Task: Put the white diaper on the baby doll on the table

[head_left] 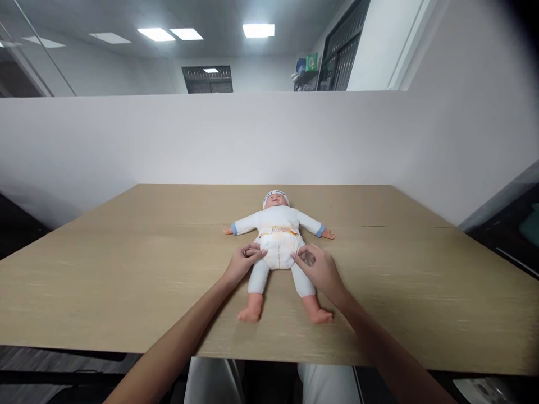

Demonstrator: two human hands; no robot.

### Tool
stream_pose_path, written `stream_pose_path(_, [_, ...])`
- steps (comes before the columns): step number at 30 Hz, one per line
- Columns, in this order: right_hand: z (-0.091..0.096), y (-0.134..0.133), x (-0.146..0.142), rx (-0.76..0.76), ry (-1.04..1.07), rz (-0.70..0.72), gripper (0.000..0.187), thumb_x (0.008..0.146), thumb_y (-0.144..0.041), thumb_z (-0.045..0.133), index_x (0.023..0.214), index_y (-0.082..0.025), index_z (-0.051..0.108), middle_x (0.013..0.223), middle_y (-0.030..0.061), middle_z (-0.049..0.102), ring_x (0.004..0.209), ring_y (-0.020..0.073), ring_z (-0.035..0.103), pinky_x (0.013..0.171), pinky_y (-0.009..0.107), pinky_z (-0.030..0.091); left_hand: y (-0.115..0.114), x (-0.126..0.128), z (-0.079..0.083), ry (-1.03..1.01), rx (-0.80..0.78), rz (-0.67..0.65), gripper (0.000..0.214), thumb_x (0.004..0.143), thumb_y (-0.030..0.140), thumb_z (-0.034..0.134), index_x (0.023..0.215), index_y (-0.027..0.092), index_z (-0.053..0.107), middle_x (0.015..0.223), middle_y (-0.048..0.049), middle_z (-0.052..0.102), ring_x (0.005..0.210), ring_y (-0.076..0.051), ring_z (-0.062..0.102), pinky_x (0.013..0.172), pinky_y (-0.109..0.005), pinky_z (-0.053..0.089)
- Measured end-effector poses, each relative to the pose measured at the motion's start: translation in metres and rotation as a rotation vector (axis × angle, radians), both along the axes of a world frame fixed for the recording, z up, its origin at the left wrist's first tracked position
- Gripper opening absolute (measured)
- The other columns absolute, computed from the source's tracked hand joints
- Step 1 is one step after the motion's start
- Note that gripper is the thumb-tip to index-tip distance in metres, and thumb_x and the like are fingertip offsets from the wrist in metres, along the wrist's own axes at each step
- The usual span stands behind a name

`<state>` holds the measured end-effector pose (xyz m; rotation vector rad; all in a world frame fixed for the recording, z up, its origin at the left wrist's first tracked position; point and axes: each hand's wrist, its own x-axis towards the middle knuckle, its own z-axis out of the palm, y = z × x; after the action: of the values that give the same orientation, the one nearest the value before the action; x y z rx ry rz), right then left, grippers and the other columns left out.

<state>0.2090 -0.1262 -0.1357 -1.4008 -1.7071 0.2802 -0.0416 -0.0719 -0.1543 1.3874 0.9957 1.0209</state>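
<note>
A baby doll (277, 216) in a white suit with blue cuffs and a white cap lies on its back, head away from me, arms spread and bare feet toward me. Around its hips sits a white diaper (279, 252) with an orange and yellow printed band at the waist. My left hand (245, 259) pinches the diaper's edge at the leg on the left side. On the right side my right hand (314, 262) pinches the opposite leg edge between thumb and fingers. The diaper's back is hidden under the doll.
The doll rests on a wide wooden table (126, 269). A white wall (269, 140) with a window above it stands behind the far edge. Dark objects are at the far left and right, and my legs show below the near edge.
</note>
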Motion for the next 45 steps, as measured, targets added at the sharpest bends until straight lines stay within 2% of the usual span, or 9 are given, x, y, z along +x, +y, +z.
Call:
stream_pose_path(6, [-0.023, 0.023, 0.028, 0.184, -0.116, -0.166, 0.034, 0.104, -0.044, 0.049, 0.078, -0.023, 0.056, 0.074, 0.0019, 0.061, 0.073, 0.0198, 0.057, 0.074, 0.032, 0.044, 0.015, -0.023, -0.009, 0.143, 0.228, 0.178, 0.048, 0.091, 0.065, 0.060, 0.104, 0.019, 0.058, 0.106, -0.0113, 0.073, 0.106, -0.027, 0.067, 0.101, -0.044, 0.050])
stream_pose_path(11, [-0.037, 0.079, 0.055, 0.241, -0.275, -0.324, 0.036, 0.098, -0.045, 0.054, 0.118, -0.016, 0.062, 0.122, 0.0185, 0.066, 0.113, 0.0347, 0.055, 0.100, 0.047, 0.041, 0.053, -0.036, -0.013, 0.411, 0.475, 0.343, 0.055, 0.083, 0.050, 0.075, 0.125, 0.019, 0.058, 0.146, -0.0175, 0.054, 0.143, -0.037, 0.039, 0.123, -0.055, 0.022])
stream_pose_path(15, [-0.040, 0.122, 0.066, 0.146, -0.402, -0.274, 0.053, 0.097, -0.046, 0.057, 0.138, -0.014, 0.055, 0.132, 0.0195, 0.065, 0.119, 0.0354, 0.057, 0.101, 0.045, 0.042, 0.094, -0.030, -0.015, 0.870, 0.636, 0.443, 0.061, 0.092, 0.054, 0.065, 0.136, 0.014, 0.052, 0.142, -0.0205, 0.058, 0.134, -0.039, 0.047, 0.114, -0.052, 0.032])
stream_pose_path(19, [-0.047, 0.136, 0.071, 0.066, -0.385, -0.212, 0.041, 0.098, -0.048, 0.055, 0.123, -0.018, 0.066, 0.116, 0.0139, 0.072, 0.107, 0.0307, 0.064, 0.094, 0.039, 0.046, 0.118, -0.028, -0.016, 1.037, 0.618, 0.421, 0.053, 0.095, 0.062, 0.058, 0.122, 0.016, 0.060, 0.121, -0.0159, 0.069, 0.116, -0.036, 0.058, 0.103, -0.048, 0.037])
stream_pose_path(26, [-0.029, 0.127, 0.051, -0.129, -0.082, -0.298, 0.034, 0.090, -0.050, 0.058, 0.103, -0.021, 0.069, 0.102, 0.0123, 0.075, 0.092, 0.0296, 0.067, 0.074, 0.034, 0.044, 0.104, -0.022, 0.000, 1.049, 0.536, 0.439, 0.043, 0.091, 0.059, 0.063, 0.100, 0.018, 0.063, 0.103, -0.0126, 0.072, 0.099, -0.030, 0.064, 0.088, -0.039, 0.041])
stream_pose_path(31, [0.007, 0.094, 0.035, -0.185, 0.105, -0.302, 0.038, 0.087, -0.051, 0.054, 0.104, -0.020, 0.067, 0.103, 0.0119, 0.077, 0.088, 0.0276, 0.070, 0.069, 0.032, 0.048, 0.040, -0.012, 0.044, 0.819, 0.350, 0.554, 0.039, 0.086, 0.059, 0.066, 0.090, 0.021, 0.059, 0.089, -0.0064, 0.072, 0.081, -0.024, 0.066, 0.068, -0.030, 0.038])
stream_pose_path(36, [0.043, 0.009, 0.045, -0.150, 0.265, -0.137, 0.034, 0.083, -0.045, 0.061, 0.107, -0.022, 0.069, 0.107, 0.0069, 0.077, 0.095, 0.0265, 0.071, 0.076, 0.031, 0.053, -0.091, -0.008, 0.073, 0.648, 0.266, 0.524, 0.046, 0.084, 0.067, 0.065, 0.087, 0.025, 0.050, 0.079, -0.0030, 0.069, 0.071, -0.025, 0.066, 0.060, -0.030, 0.037])
stream_pose_path(39, [0.054, -0.057, 0.060, -0.174, 0.275, 0.004, 0.035, 0.082, -0.039, 0.065, 0.112, -0.023, 0.070, 0.106, 0.0073, 0.077, 0.093, 0.0277, 0.070, 0.075, 0.033, 0.053, -0.184, -0.008, 0.052, 0.586, 0.211, 0.409, 0.042, 0.083, 0.062, 0.067, 0.094, 0.025, 0.048, 0.083, -0.0041, 0.070, 0.076, -0.028, 0.067, 0.064, -0.033, 0.044])
stream_pose_path(45, [0.040, -0.186, 0.071, -0.337, 0.093, 0.280, 0.036, 0.082, -0.031, 0.068, 0.118, -0.024, 0.068, 0.114, 0.0063, 0.074, 0.104, 0.0287, 0.067, 0.090, 0.036, 0.052, -0.341, -0.035, -0.043, 0.738, 0.035, 0.044, 0.035, 0.074, 0.031, 0.065, 0.108, 0.024, 0.057, 0.100, -0.0083, 0.072, 0.095, -0.030, 0.069, 0.084, -0.037, 0.052])
